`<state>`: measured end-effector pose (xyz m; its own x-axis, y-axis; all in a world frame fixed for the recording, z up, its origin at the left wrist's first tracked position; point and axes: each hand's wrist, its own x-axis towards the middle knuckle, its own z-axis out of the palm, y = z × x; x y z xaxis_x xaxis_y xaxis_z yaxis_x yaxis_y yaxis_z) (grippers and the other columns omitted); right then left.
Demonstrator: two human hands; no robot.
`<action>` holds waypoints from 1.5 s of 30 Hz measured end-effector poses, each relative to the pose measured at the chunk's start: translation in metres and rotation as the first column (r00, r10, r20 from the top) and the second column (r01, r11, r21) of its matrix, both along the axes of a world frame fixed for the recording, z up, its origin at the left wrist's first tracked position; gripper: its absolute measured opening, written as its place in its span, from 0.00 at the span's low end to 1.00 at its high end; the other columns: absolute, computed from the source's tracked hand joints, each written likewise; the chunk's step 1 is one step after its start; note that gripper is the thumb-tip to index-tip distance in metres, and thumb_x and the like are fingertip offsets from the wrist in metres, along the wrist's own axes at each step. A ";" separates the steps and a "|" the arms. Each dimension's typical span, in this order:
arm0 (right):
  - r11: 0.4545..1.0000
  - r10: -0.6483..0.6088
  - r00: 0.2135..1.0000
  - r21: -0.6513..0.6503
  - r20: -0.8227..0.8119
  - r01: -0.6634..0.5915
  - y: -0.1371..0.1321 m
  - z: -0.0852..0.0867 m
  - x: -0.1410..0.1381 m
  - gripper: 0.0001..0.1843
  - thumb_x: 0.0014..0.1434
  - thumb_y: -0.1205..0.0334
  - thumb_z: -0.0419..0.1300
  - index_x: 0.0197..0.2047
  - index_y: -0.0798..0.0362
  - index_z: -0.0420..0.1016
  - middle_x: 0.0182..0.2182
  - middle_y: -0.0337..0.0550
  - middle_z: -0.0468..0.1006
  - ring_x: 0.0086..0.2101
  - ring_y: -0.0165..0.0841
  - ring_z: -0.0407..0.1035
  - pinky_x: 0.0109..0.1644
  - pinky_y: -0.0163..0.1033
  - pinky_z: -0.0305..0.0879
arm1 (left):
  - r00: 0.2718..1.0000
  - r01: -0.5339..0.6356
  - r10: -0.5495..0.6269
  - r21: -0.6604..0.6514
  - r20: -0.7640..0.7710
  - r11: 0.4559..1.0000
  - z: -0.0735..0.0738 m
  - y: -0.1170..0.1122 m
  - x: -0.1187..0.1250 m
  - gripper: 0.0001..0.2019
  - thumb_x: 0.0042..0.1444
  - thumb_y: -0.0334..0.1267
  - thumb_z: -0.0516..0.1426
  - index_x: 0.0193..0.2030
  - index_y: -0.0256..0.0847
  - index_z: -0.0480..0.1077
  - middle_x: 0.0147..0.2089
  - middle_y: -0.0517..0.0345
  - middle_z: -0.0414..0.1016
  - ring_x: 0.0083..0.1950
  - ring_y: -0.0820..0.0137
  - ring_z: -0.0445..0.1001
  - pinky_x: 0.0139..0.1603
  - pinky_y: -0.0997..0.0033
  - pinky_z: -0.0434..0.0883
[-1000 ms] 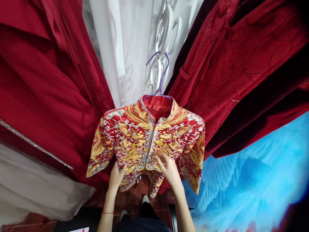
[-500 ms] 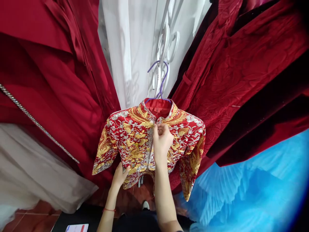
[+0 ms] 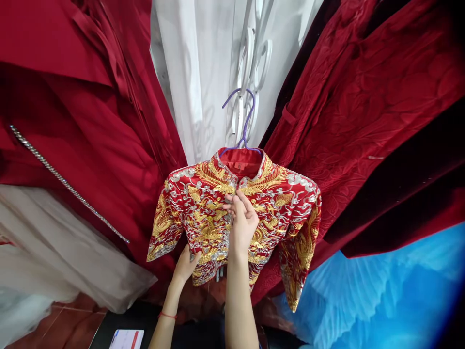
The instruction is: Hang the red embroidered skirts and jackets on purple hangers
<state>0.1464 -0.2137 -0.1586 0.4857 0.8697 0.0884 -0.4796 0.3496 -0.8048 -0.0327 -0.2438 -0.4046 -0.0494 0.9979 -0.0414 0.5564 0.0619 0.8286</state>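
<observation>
A red jacket (image 3: 196,208) with thick gold and silver embroidery hangs on a purple hanger (image 3: 244,121) in front of me. My left hand (image 3: 187,264) grips the jacket's bottom hem left of the front opening. My right hand (image 3: 241,220) is raised to the upper front closure just below the collar, fingers pinched together on the edge of the fabric there.
Dark red garments hang close on the left (image 3: 72,121) and right (image 3: 363,106). A white curtain (image 3: 203,72) and white scrolled metalwork (image 3: 254,53) stand behind. Blue pleated fabric (image 3: 381,291) lies lower right, pale white fabric (image 3: 54,261) lower left. A card (image 3: 127,338) lies by my feet.
My right hand rose from the jacket's lower front to the closure under the collar, then dropped slightly. My left hand stayed on the hem. The view shifted a little.
</observation>
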 end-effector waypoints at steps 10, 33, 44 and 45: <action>0.996 -0.088 0.995 0.015 -0.054 0.089 0.018 0.004 -0.006 0.17 0.52 0.52 0.69 0.37 0.56 0.75 0.31 0.44 0.83 0.23 0.28 0.74 0.28 0.32 0.66 | 1.000 0.025 -0.026 0.012 0.011 1.000 0.003 0.005 -0.004 0.25 0.57 0.52 0.54 0.56 0.37 0.66 0.57 0.41 0.75 0.61 0.55 0.73 0.63 0.56 0.67; 0.998 0.057 0.945 -0.018 0.321 -0.054 0.011 0.006 0.016 0.09 0.54 0.55 0.59 0.29 0.51 0.66 0.14 0.29 0.69 0.13 0.27 0.63 0.19 0.32 0.57 | 0.999 0.038 -0.037 0.038 -0.026 0.999 0.012 0.022 0.002 0.20 0.56 0.47 0.55 0.51 0.38 0.69 0.53 0.43 0.78 0.58 0.55 0.75 0.61 0.55 0.70; 0.992 0.104 0.909 0.026 0.403 -0.125 -0.026 0.011 0.018 0.14 0.60 0.52 0.57 0.28 0.51 0.70 0.13 0.28 0.64 0.13 0.24 0.57 0.19 0.31 0.53 | 0.956 0.284 -0.236 0.745 -0.173 0.604 0.250 0.010 0.050 0.21 0.66 0.41 0.56 0.65 0.47 0.67 0.42 0.58 0.83 0.35 0.73 0.80 0.44 0.73 0.75; 0.992 0.101 0.902 0.024 0.420 -0.123 -0.031 0.011 0.017 0.14 0.61 0.51 0.57 0.29 0.51 0.70 0.12 0.28 0.63 0.13 0.24 0.56 0.19 0.31 0.53 | 0.940 0.339 -0.221 0.762 -0.259 0.552 0.269 0.017 0.055 0.22 0.65 0.43 0.57 0.65 0.48 0.66 0.37 0.61 0.82 0.29 0.75 0.77 0.38 0.76 0.74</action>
<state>0.1637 -0.2445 -0.1478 0.2943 0.9055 0.3055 -0.1419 0.3576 -0.9230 0.0224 -0.2263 -0.1357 0.2928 0.5948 0.7486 0.5232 -0.7550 0.3952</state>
